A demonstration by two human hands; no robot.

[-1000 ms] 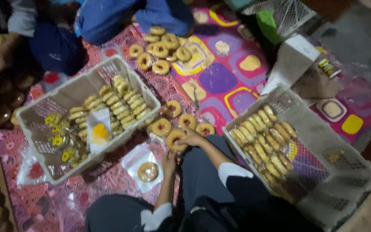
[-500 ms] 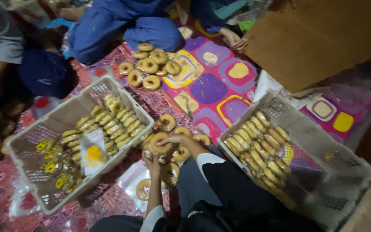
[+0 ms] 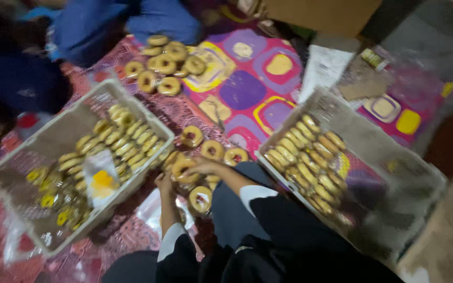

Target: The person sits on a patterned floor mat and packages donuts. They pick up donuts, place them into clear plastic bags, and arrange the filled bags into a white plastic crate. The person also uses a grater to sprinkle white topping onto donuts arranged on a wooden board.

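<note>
Gathering: seated on a patterned floor mat [image 3: 247, 89], a person works a small stack of ring-shaped pastries [image 3: 184, 169] between two crates.
Change: since a moment ago the view has swung leftward and the hands have dropped slightly from chest height toward the mat; the stack that was lifted now sits lower, just above a bagged pastry [image 3: 200, 199] by the knee.
Right hand: the right hand [image 3: 201, 166] rests on the stack's near side, fingers curled around the top ring.
Left hand: the left hand [image 3: 163, 184] comes up from below, fingers pressed to the stack's left side; blur hides how tightly.
Stack's place: near the mat's front edge, just right of the left crate [image 3: 38, 152], touching both hands.
Loose rings: three more pastries [image 3: 213, 149] lie just beyond the hands; another heap [image 3: 166, 65] lies toward the mat's far edge.
Crates: the right crate [image 3: 373, 152] holds neat rows of pastries along its left half.
Others: a person in blue clothing [image 3: 127, 23] sits at the far edge.
</note>
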